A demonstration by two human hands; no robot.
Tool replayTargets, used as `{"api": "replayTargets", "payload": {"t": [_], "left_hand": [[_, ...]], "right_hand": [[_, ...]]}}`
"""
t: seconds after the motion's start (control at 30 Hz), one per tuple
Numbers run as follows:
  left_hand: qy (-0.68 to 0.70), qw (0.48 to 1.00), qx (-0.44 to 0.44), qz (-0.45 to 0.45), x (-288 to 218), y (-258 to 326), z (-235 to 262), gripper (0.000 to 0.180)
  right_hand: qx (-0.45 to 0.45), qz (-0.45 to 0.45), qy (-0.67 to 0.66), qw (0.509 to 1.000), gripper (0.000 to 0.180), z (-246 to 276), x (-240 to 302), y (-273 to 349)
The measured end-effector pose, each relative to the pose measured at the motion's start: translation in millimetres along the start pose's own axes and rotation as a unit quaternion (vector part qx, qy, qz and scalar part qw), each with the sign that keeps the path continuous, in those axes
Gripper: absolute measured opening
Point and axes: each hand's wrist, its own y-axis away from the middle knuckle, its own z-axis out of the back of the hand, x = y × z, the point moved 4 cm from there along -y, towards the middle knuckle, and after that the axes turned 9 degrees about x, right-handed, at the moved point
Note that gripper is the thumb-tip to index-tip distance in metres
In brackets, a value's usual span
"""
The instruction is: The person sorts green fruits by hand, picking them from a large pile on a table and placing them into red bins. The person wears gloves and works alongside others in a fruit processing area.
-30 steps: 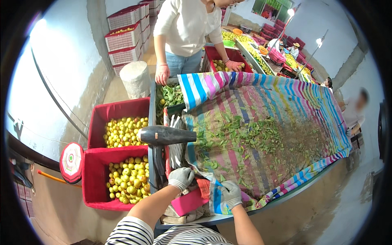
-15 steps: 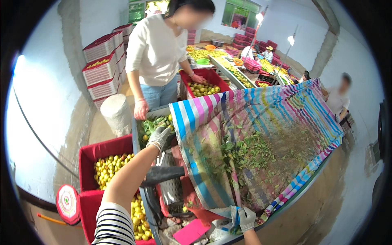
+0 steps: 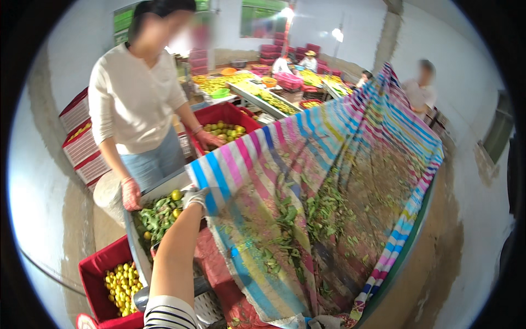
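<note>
A large striped tarp (image 3: 334, 164) in blue, pink and white lies tilted over the table, with green leaves (image 3: 323, 214) and debris gathered in its sagging middle. My left hand (image 3: 194, 197), in a pale glove, is stretched forward and grips the tarp's left corner. Only a sliver of my gloved right hand (image 3: 327, 322) shows at the bottom edge, closed on the tarp's near hem. Just left of my left hand, a metal trough (image 3: 137, 257) holds leaves and a few yellow-green fruits.
A person in a white top (image 3: 137, 104) stands across the trough, one pink-gloved hand (image 3: 130, 193) on its rim, the other by a red crate of fruit (image 3: 224, 129). Another red crate of yellow fruit (image 3: 118, 279) sits lower left. A second person (image 3: 419, 82) stands at the tarp's far end.
My left hand went from the tarp's near edge to its far-left corner. The tarp has risen and tilted, and the leaves have slid toward its middle.
</note>
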Motion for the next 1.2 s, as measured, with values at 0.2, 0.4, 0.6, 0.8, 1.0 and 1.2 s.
{"api": "replayTargets", "payload": {"t": [0.2,0.4,0.6,0.8,1.0,1.2], "left_hand": [[0.125,0.971,-0.093,-0.179,-54.4,27.0,-14.4,0.022],[0.191,0.941,0.0,-0.279,-199.5,87.3,-4.7,0.013],[0.189,0.913,0.042,-0.36,-315.7,195.3,2.0,0.013],[0.207,0.817,0.171,-0.511,-418.7,326.4,14.7,0.01],[0.261,0.771,0.271,-0.514,-497.1,501.7,-8.0,0.009],[0.255,0.706,0.37,-0.547,-531.7,648.2,-26.7,0.007]], "right_hand": [[-0.014,-0.063,-0.003,0.998,0.026,4.3,-7.0,6.4],[-0.038,-0.121,-0.133,0.983,0.025,0.7,-13.9,7.4],[-0.18,-0.093,-0.288,0.936,0.027,45.8,0.0,58.8],[-0.3,-0.036,-0.32,0.898,0.021,135.9,33.7,126.9],[-0.411,-0.005,-0.27,0.871,0.019,201.8,26.4,229.8],[-0.468,-0.054,-0.206,0.858,0.02,229.8,-4.4,348.7]]}}
